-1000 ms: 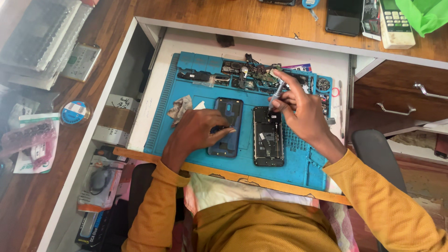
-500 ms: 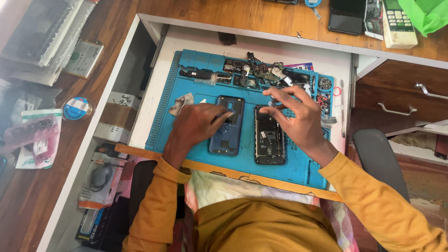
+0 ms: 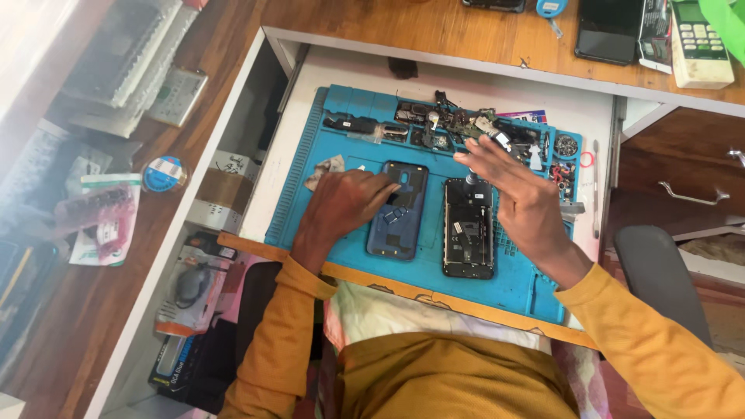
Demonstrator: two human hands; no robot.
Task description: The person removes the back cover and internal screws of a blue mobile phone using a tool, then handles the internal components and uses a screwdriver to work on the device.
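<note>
- Here, a dark blue phone back cover (image 3: 397, 211) lies flat on a blue work mat (image 3: 310, 178), a little left of the mat's middle.
- The left hand (image 3: 345, 206) rests on the cover's left edge. Its fingers are close together and lie flat, pressing down, not wrapped around anything.
- At 3 o'clock from the cover, just beside it, lies an opened phone (image 3: 469, 229) with its dark insides showing.
- The right hand (image 3: 521, 198) is above the top of the opened phone. Its fingers are stretched out and a little apart, pointing to 10 o'clock. I cannot tell if it holds something small.
- At 12 o'clock from the two phones, a heap of small phone parts (image 3: 458, 128) sits along the far edge of the mat.
- A small grey scrap (image 3: 324, 171) lies on the mat at 11 o'clock from the left hand.
- The mat lies in a pulled-out white drawer (image 3: 497, 77) of a wooden desk (image 3: 434, 27).
- On the desk at 1 o'clock, well apart from the hands, is a black phone (image 3: 609, 29) with a white remote with buttons (image 3: 698, 43) near it.
- Far off at 9 o'clock, a round blue tape roll (image 3: 164, 172) sits on the wooden side top.
- At 5 o'clock from the mat, a grey chair arm (image 3: 660, 279) shows.
- The person wears mustard yellow sleeves (image 3: 287, 341).
</note>
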